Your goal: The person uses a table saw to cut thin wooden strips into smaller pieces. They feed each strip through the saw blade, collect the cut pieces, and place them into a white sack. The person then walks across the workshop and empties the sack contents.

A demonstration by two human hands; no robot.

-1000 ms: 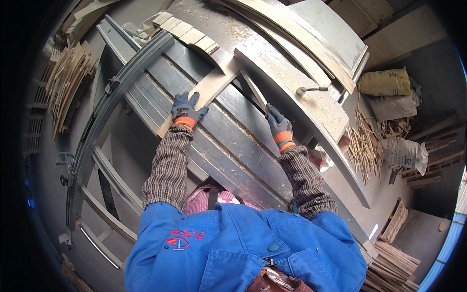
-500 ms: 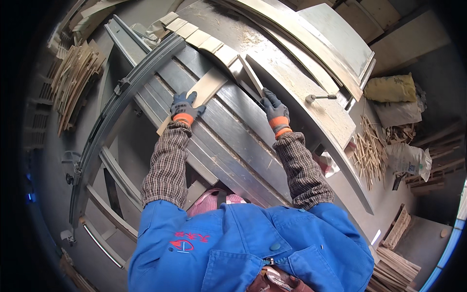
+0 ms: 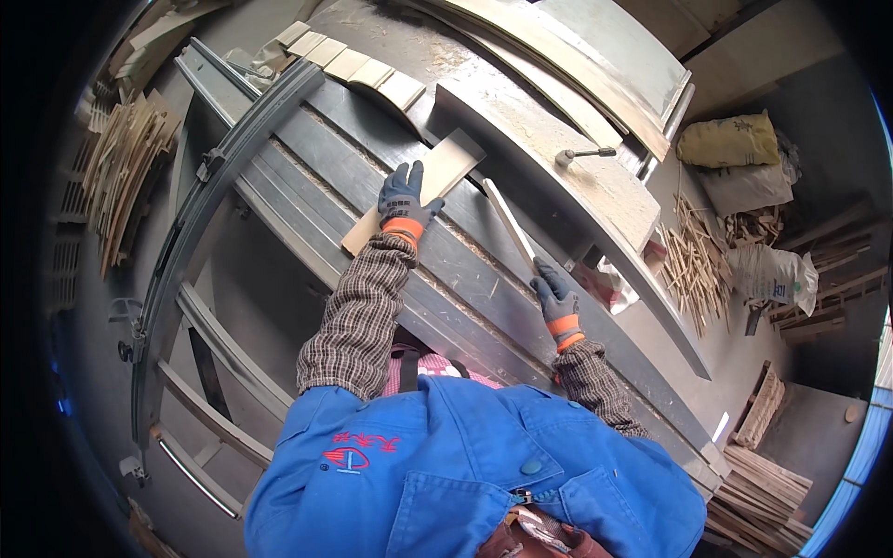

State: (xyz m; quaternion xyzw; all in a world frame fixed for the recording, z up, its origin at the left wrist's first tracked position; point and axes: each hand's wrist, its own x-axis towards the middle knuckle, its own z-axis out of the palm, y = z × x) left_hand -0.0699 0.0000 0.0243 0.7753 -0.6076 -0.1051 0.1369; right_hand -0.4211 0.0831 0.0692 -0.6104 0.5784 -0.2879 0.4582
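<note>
My left hand (image 3: 407, 203), in a grey glove with an orange cuff, lies with fingers stretched out on a flat pale wooden board (image 3: 448, 166). The board rests slantwise on the metal saw table (image 3: 484, 270). Its far end is close to the long metal fence (image 3: 549, 177). In my right hand (image 3: 556, 296), gloved alike, the fingers are closed on the near end of a narrow wood strip (image 3: 509, 219). This strip points away from me and stands apart from the board.
Several short wooden pieces (image 3: 346, 65) line the table's far end. Sawdust and a lever handle (image 3: 586, 155) are beyond the fence. A curved-looking metal rail (image 3: 209, 167) runs along the left. Stacked strips (image 3: 126, 177) stand at left; sacks (image 3: 730, 139) and offcuts (image 3: 696, 270) lie at right.
My right hand has drawn the strip toward me, away from the board's far end. My left hand and the board have shifted right. The view has also moved a little.
</note>
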